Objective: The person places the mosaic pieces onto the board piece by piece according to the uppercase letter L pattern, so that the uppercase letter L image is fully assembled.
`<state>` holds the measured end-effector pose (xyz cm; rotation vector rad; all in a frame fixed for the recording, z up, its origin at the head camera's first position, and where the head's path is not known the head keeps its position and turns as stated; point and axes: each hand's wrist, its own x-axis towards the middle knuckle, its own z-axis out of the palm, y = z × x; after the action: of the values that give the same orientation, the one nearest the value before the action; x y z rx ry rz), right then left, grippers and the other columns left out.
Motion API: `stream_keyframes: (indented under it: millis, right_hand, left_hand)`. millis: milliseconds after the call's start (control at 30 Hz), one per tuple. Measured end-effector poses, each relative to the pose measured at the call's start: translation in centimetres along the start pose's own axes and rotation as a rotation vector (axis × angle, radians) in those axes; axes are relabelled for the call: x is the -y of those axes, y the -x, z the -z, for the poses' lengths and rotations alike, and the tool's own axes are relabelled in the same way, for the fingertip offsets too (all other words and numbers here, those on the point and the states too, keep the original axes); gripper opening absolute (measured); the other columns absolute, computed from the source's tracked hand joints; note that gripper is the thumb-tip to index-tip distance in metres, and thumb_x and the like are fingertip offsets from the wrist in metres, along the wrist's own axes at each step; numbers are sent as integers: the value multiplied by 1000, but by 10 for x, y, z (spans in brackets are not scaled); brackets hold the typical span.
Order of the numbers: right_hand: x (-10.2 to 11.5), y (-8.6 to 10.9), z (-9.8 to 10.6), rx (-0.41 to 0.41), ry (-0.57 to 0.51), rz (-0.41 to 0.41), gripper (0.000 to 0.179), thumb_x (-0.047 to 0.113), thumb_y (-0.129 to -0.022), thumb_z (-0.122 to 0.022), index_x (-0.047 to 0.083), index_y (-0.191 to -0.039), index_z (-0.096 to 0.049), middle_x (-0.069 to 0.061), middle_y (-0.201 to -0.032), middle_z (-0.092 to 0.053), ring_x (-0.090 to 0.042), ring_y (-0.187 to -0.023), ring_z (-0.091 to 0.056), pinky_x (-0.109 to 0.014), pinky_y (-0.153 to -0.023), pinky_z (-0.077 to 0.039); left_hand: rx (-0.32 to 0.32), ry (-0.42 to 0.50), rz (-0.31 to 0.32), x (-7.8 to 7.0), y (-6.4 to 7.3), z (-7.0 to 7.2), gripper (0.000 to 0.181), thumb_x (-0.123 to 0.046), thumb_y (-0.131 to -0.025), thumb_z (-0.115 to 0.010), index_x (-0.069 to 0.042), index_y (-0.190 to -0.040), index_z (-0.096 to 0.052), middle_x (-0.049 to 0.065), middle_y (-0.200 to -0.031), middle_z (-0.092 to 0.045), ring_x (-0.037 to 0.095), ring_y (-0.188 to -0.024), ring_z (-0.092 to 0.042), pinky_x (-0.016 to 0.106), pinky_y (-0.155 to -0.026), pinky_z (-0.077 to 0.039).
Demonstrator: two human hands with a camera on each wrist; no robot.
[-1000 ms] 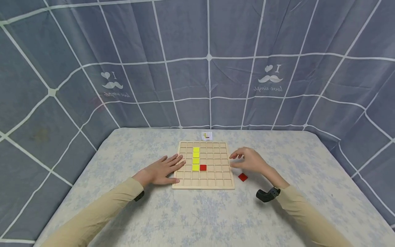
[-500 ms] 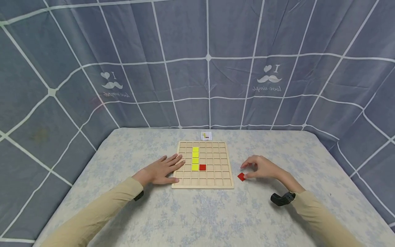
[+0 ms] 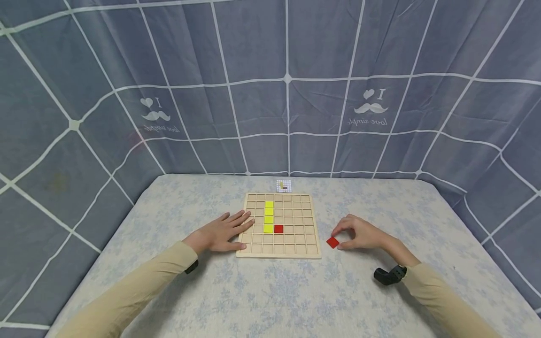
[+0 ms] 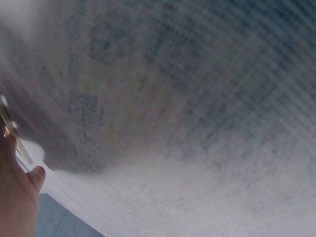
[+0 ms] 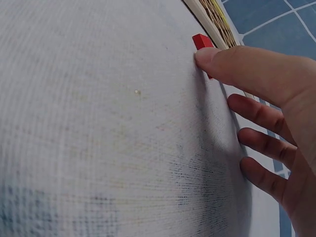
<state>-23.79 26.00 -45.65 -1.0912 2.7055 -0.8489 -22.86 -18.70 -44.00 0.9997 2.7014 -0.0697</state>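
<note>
My left hand (image 3: 221,232) lies with fingers spread over the left edge of the wooden grid board (image 3: 296,257); in the left wrist view its thumb (image 4: 36,177) shows beside the board edge. Right of the board, my right hand (image 3: 361,234) pinches a loose red square tile (image 3: 332,242) between thumb and index finger, close to the table. In the right wrist view the thumb covers part of that red tile (image 5: 201,41), and the other fingers are curled loosely. On the board, a column of yellow tiles (image 3: 268,217) has another red tile (image 3: 278,229) at its lower right.
A small printed pattern card (image 3: 283,186) lies just behind the board. The table (image 3: 270,295) has a pale floral cloth, and a grey-blue curtain (image 3: 262,108) with white lines hangs behind and at the sides.
My right hand has moved right and down from beside the board to the loose red tile, and its thumb and index finger have closed on it. My left hand has stayed put.
</note>
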Motion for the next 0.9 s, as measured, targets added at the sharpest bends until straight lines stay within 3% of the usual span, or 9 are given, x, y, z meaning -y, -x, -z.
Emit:
stream_keyframes:
  millis: [267, 567, 900]
  right_hand:
    - [-1, 1, -2, -24, 53, 57, 18, 28, -75, -82, 28, -91, -73, 14, -96, -64, -4, -94, -49, -33, -85, -46]
    - [-1, -1, -10, -143, 234, 85, 20, 31, -69, -83, 34, -83, -70, 21, -89, -60, -1, -91, -51, -30, -78, -52]
    - [10, -13, -9, -233, 265, 39, 20, 34, -67, -84, 30, -82, -71, 18, -86, -62, -4, -87, -54, -31, -73, -52]
  left_hand:
    - [-9, 15, -18, -1, 1, 1, 76, -64, -96, -36, -24, -156, -12, 5, -164, -6, 27, -151, -7, 56, -120, -14]
    - [-15, 10, -20, -2, 2, 2, 76, -62, -96, -37, -23, -156, -14, 5, -163, -8, 27, -151, -8, 56, -120, -15]
    - [-13, 5, -22, -2, 2, 2, 76, -62, -96, -37, -23, -156, -14, 6, -163, -8, 27, -151, -8, 56, -120, -15]
